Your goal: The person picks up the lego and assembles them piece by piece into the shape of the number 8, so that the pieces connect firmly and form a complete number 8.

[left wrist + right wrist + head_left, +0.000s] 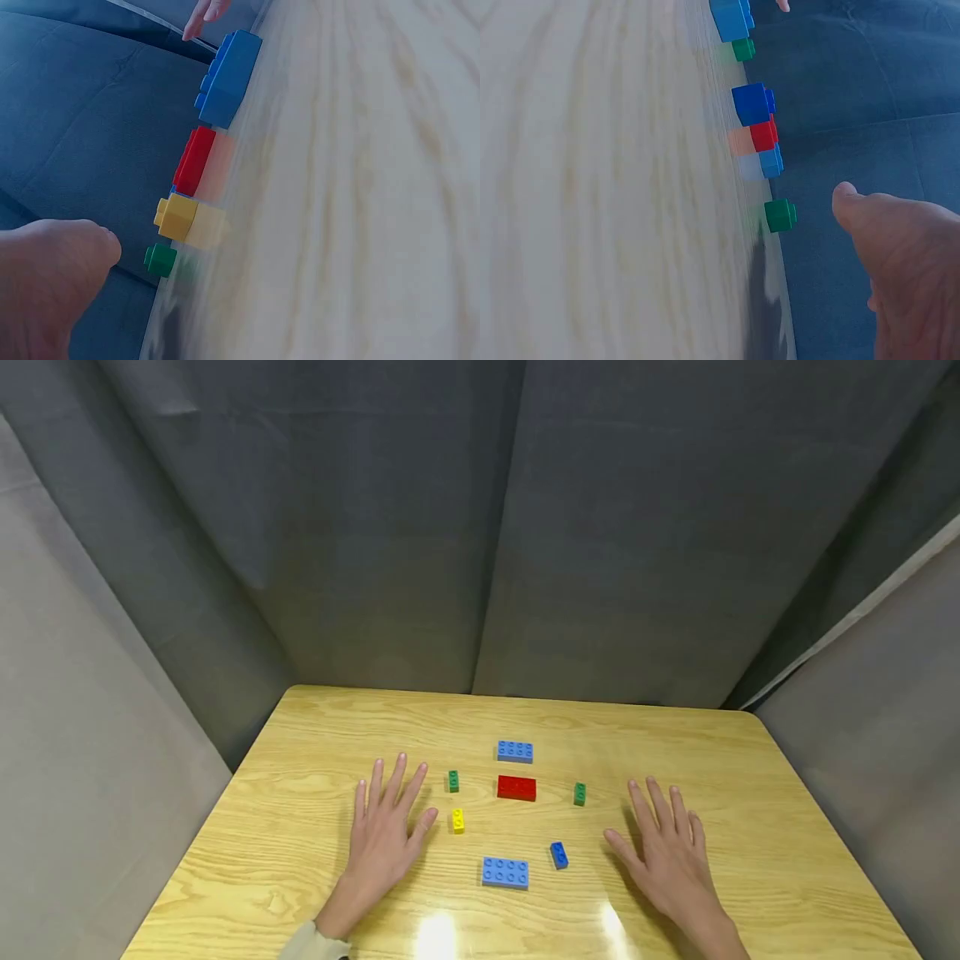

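Both hands hold nothing, fingers spread and straight. On the left side of the table the left hand [385,835] has its thumb close to a small yellow brick [458,821], with a small green brick [453,781] just beyond. The right hand [667,856] is at the right, nearest a second green brick [580,794] and a dark blue brick [558,855]. Between the hands lie a red brick [517,788] and two larger light blue bricks, one at the back [515,752] and one at the front [505,873]. All the bricks lie apart, studs up where visible.
A wooden table [315,727] with rounded far corners carries everything. Dark grey curtains [375,527] hang behind it, and lighter grey cloth [75,735] stands along both sides. Glare shows on the tabletop near its front.
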A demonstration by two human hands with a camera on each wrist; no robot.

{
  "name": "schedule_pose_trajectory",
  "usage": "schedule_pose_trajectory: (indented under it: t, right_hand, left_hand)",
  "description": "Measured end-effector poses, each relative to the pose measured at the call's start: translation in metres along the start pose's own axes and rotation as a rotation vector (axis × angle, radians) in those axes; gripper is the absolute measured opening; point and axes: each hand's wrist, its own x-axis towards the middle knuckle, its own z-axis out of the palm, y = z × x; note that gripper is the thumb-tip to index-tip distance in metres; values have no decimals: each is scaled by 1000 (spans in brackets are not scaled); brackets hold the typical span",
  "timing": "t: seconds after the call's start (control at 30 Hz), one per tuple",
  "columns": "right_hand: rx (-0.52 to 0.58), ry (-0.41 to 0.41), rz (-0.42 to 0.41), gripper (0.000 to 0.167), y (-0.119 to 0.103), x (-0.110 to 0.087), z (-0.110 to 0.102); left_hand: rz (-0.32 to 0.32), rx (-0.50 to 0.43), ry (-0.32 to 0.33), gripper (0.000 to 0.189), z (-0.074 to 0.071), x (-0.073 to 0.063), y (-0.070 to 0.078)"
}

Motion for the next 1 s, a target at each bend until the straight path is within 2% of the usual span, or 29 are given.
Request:
schedule_pose_trajectory:
  t: [0.33,0.63,0.87,1.0]
  right_hand:
    - [-5,2,-17,81,-5,-5,3]
    - [-32,-32,-20,78,-14,-5,12]
    - [-9,-53,-71,78,-36,-6,20]
    - [3,-32,-118,73,-50,-8,24]
  left_hand:
    - [6,-30,-16,68,3,1,7]
    - [31,-26,-22,67,8,3,18]
    - [22,-73,-67,65,10,2,29]
    - [9,-109,-89,67,13,4,37]
